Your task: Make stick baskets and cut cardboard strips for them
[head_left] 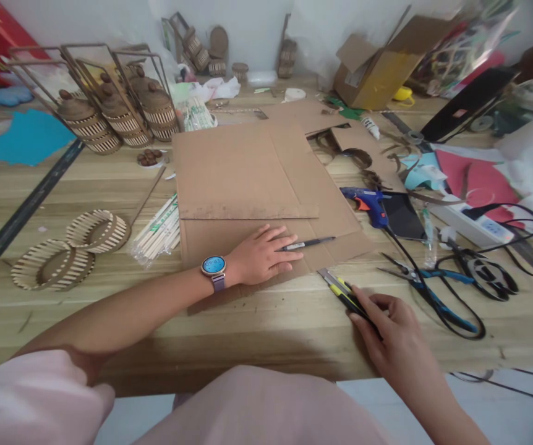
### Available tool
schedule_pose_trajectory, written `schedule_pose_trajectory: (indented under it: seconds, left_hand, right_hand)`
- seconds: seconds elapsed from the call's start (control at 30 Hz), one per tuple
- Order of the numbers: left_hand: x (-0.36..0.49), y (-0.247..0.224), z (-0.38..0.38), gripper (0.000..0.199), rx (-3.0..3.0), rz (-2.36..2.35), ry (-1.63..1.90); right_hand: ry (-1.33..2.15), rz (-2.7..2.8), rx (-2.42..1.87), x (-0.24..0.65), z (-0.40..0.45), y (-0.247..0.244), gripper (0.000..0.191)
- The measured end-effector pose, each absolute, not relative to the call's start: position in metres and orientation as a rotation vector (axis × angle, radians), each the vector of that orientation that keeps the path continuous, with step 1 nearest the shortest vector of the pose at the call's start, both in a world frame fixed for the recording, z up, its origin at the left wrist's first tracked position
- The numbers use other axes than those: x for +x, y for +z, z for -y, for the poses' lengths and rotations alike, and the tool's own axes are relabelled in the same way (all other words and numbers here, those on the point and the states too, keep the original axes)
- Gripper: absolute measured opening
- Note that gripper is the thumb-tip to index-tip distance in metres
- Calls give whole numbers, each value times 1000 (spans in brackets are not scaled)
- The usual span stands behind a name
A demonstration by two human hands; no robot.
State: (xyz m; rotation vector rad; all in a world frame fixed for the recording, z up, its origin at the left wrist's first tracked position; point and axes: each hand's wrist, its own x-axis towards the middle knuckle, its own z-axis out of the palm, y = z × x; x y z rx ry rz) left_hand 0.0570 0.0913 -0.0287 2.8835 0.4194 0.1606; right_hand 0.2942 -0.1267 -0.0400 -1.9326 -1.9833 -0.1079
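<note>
My left hand (263, 254) lies flat with spread fingers on a sheet of brown cardboard (243, 170), near its front edge. A dark pen (310, 243) rests on the cardboard, partly under the fingers of that hand. My right hand (389, 324) is closed around a black and yellow utility knife (345, 295), held low over the table at the right. The knife's metal front end points up and left, close to the cardboard's front edge; I cannot tell whether it touches. A strip with a straight lower edge crosses the cardboard above my left hand.
A blue glue gun (371, 207), blue-handled pliers (443, 306) and a power strip (475, 222) with cables lie to the right. On the left are two striped rings (53, 264), bundled sticks (157, 232) and several handled lanterns (109, 111). An open cardboard box (382, 65) stands behind.
</note>
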Motion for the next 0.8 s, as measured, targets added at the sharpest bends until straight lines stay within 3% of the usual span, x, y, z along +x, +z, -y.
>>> schedule_pose_trajectory:
  seconds: [0.53, 0.7, 0.8]
  left_hand:
    - [56, -23, -96, 46, 2813, -377, 186]
    - [19, -15, -114, 50, 2811, -284, 311]
    - [-15, -16, -118, 52, 2878, -343, 193]
  right_hand:
    - [-16, 1899, -1939, 249, 133, -36, 48]
    - [57, 1889, -1993, 258, 130, -38, 46]
    - [122, 1951, -1996, 270, 128, -41, 48]
